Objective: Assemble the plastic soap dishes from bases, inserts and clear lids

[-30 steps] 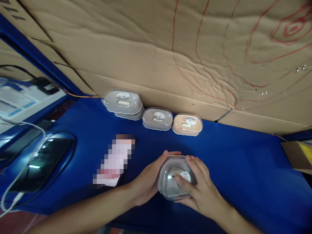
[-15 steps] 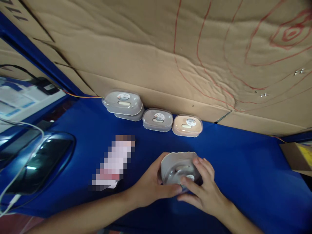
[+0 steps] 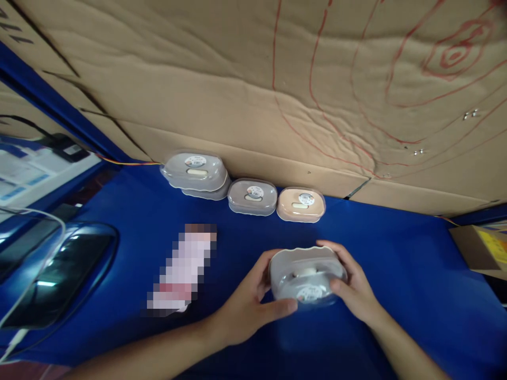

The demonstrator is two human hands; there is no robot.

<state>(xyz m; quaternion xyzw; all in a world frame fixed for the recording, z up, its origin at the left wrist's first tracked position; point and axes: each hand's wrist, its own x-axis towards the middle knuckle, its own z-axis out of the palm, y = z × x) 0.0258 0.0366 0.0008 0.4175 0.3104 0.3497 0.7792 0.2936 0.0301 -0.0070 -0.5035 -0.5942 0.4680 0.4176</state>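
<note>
Between my two hands is a grey plastic box (image 3: 309,264) with a clear lid, a pale oval handle piece and a round white label. The box is tilted, its wavy rim toward the back. My left hand (image 3: 257,295) grips its left end, thumb along the near edge. My right hand (image 3: 352,279) closes round the right end, thumb on the lid and fingers behind. Behind them stand a similar grey box (image 3: 252,197), a peach box (image 3: 301,205) and a stack of grey boxes (image 3: 195,172).
A pixelated pinkish object (image 3: 182,269) lies left of my hands on the blue table (image 3: 138,211). A dark tablet-like device (image 3: 59,279) with cables lies at the far left. A cardboard wall (image 3: 222,95) rises at the back; an open carton (image 3: 475,248) stands at right.
My right hand has shifted from the front of the lid to the box's right end. The box has moved slightly right and its label is now uncovered.
</note>
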